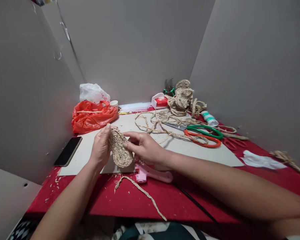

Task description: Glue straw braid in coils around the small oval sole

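Note:
A small sole-shaped piece of coiled straw braid (120, 151) is held up over the near edge of a pale board. My left hand (101, 146) grips its left side, thumb up along the edge. From the right, my right hand (146, 146) pinches the piece's right edge between thumb and fingers. Just below my right hand lies a pink glue gun (152, 174), partly hidden, its black cord running off to the lower right. A short loose length of straw braid (142, 193) rests on the red cloth in front.
Large scissors (202, 131) with green and orange handles lie among loose straw cord (150, 125). Behind are a straw bundle (183, 96), pliers (169, 88), a red-and-white box (160, 101) and glue sticks (135, 106). An orange plastic bag (92, 116) and phone (68, 151) sit left. Grey panels enclose the table.

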`<action>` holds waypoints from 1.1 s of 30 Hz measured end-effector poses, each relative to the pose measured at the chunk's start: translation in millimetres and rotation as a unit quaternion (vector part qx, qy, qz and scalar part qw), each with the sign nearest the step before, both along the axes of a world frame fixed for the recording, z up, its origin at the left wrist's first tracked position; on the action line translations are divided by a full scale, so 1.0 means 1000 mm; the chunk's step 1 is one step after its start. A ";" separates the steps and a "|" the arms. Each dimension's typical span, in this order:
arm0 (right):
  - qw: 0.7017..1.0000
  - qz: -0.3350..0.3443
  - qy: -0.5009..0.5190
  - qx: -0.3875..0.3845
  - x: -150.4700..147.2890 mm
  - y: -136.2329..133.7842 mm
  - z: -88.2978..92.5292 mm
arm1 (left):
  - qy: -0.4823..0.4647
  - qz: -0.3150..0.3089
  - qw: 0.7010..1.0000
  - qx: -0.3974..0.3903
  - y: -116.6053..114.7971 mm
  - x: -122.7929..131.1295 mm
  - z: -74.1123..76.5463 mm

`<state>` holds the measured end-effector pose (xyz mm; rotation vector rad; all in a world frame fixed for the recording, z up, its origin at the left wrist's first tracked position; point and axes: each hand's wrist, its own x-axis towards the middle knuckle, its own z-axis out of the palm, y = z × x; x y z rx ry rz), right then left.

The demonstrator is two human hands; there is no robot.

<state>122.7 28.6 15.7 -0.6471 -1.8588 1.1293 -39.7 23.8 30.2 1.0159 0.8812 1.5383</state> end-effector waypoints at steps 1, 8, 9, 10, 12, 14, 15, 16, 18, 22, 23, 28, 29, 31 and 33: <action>1.000 -0.001 0.013 -0.024 0.000 0.001 0.000 | -0.001 -0.012 1.000 0.000 0.000 0.000 0.001; 0.992 -0.042 0.072 -0.091 0.001 0.013 0.001 | -0.030 0.048 0.998 -0.021 0.014 -0.016 -0.003; 0.990 -0.045 0.077 -0.108 0.002 0.015 0.001 | -0.037 0.059 0.997 -0.025 0.017 -0.019 -0.004; 0.988 -0.048 0.082 -0.125 0.003 0.017 0.002 | -0.043 0.065 0.997 -0.029 0.021 -0.022 -0.005; 0.983 -0.047 0.094 -0.149 0.004 0.019 0.002 | -0.051 0.066 0.996 -0.035 0.026 -0.027 -0.006; 0.981 -0.044 0.106 -0.156 0.004 0.020 0.003 | -0.053 0.069 0.996 -0.037 0.029 -0.030 -0.007; 0.981 -0.041 0.108 -0.158 0.005 0.020 0.003 | -0.051 0.074 0.995 -0.038 0.030 -0.031 -0.007; 0.980 -0.040 0.109 -0.160 0.005 0.020 0.003 | -0.051 0.079 0.995 -0.041 0.031 -0.031 -0.008; 0.980 -0.041 0.108 -0.163 0.005 0.020 0.004 | -0.051 0.083 0.994 -0.048 0.031 -0.031 -0.009; 0.976 -0.057 0.113 -0.176 0.005 0.022 0.004 | -0.031 0.042 0.998 -0.047 0.029 -0.026 -0.014; 0.975 -0.062 0.114 -0.180 0.005 0.023 0.004 | -0.022 0.030 0.998 -0.046 0.028 -0.024 -0.015; 0.971 -0.082 0.140 -0.179 0.004 0.025 0.002 | 0.004 -0.011 0.999 -0.052 0.020 -0.015 -0.017; 0.970 -0.086 0.146 -0.177 0.004 0.026 0.002 | 0.007 -0.013 0.999 -0.050 0.019 -0.013 -0.017; 0.967 -0.095 0.156 -0.176 0.005 0.027 0.001 | 0.024 -0.004 0.999 -0.042 0.016 -0.009 -0.018; 0.966 -0.102 0.164 -0.175 0.005 0.030 -0.001 | 0.060 0.013 0.998 -0.032 0.014 -0.005 -0.018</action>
